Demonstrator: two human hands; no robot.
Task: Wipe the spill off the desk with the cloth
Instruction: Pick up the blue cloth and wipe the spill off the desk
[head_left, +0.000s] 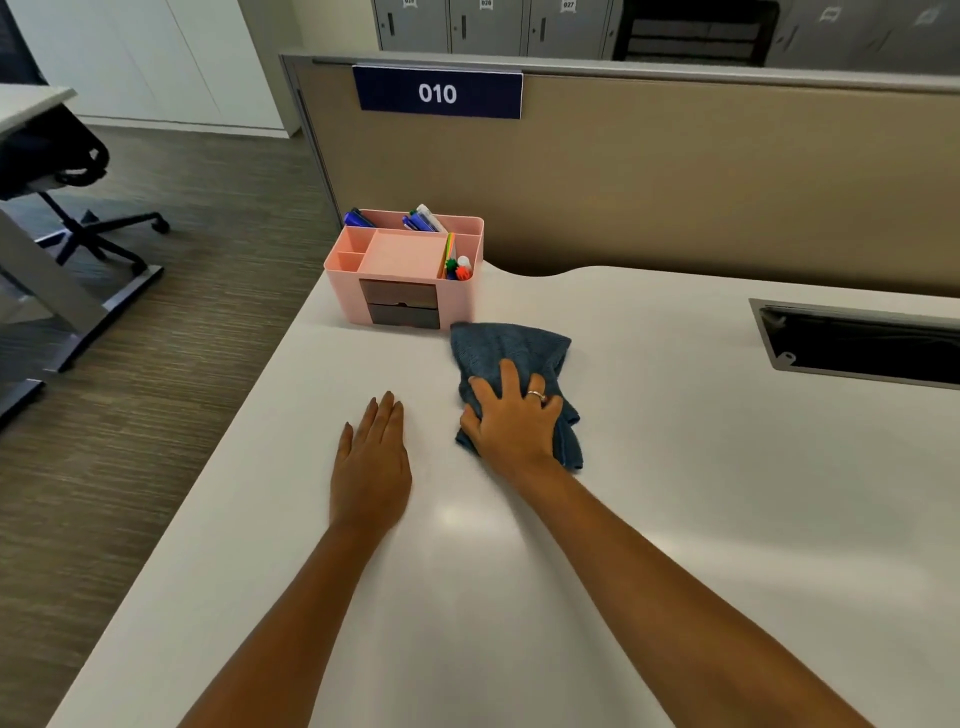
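Note:
A blue-grey cloth (511, 351) lies crumpled on the white desk (701, 467), just in front of a pink organiser. My right hand (511, 423) presses down on the cloth's near half, fingers spread and curled into the fabric, a ring on one finger. My left hand (371, 465) rests flat on the bare desk to the left of the cloth, fingers together, holding nothing. No spill shows on the desk surface; whatever lies under the cloth is hidden.
The pink desk organiser (405, 267) with pens and small drawers stands just behind the cloth, near the desk's left edge. A dark cable tray opening (862, 345) is cut into the desk at the right. A tan partition (675, 171) marked 010 backs the desk. An office chair (62, 171) stands on the floor at left.

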